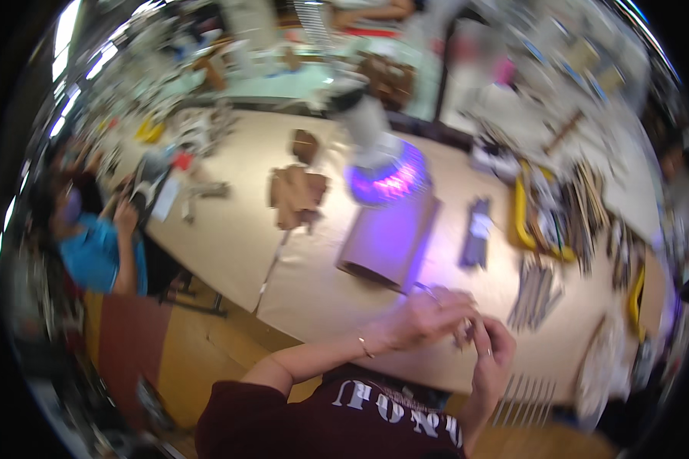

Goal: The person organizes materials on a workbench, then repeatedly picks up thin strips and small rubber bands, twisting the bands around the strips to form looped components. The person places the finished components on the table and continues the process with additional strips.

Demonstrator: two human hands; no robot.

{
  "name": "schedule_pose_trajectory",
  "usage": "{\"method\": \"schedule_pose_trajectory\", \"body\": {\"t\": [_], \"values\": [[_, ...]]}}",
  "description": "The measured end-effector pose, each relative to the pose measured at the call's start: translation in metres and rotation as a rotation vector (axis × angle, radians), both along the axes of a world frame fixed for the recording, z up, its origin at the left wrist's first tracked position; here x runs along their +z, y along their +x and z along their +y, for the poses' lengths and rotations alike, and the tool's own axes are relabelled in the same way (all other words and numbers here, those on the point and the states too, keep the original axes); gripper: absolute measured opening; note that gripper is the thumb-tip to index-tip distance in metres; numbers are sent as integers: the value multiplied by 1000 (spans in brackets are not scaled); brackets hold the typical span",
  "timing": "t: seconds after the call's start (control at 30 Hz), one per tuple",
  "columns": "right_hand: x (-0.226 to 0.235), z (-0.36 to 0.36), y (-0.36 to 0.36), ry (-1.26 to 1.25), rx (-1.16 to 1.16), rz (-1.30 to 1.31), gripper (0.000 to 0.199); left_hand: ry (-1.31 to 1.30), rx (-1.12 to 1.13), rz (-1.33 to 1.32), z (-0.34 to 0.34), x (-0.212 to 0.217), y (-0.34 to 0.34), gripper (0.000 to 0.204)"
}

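Note:
My left hand reaches in over the front edge of the table, its fingers closed in a pinch. Beside it on the right, my right hand is closed too, thumb and fingertips meeting those of the left. Between the fingertips both hands hold a small brown piece, blurred and partly covered, so its kind does not show. Just beyond the left hand lies a curved brown sheet, rolled over like a half tube. Above that sheet hangs a white lamp with a glowing purple head.
Grey strips and a tied grey bundle lie to the right. Farther right stand a yellow tray of strips and a plastic bag. Brown pieces lie far left. A person in blue sits at the left.

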State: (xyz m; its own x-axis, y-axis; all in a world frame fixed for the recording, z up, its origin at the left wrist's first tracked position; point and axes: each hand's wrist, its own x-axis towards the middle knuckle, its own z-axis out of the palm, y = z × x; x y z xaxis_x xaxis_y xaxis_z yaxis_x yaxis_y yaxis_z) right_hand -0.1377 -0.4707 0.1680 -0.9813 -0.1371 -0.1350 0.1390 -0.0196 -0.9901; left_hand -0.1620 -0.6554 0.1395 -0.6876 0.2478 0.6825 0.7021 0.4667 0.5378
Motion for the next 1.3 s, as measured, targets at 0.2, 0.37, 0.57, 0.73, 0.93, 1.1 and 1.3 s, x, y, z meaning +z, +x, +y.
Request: {"method": "schedule_pose_trajectory", "body": {"t": [0.2, 0.37, 0.57, 0.73, 0.93, 1.1, 1.3], "values": [[2, -7, 6, -23, 25, -13, 14, 6, -70, -82, -7, -3, 9, 30], [0, -12, 7, -53, 17, 49, 13, 41, -35, -82, -6, 0, 13, 33], [3, -13, 6, 8, 42, 94, 7, 56, -8, -57, -6, 2, 15, 29], [2, -13, 7, -23, 28, 65, 9, 52, 0, -75, -5, 3, 17, 28], [4, -13, 8, 53, -4, 140, 10, 93, -12, -109, 1, 4, 17, 24], [6, -14, 6, 264, 18, 280, 9, 438, -97, -644, 0, 6, 28, 15], [-5, -13, 9, 279, 37, 296, 8, 688, -1, -755, -19, 12, 26, 9]]}}
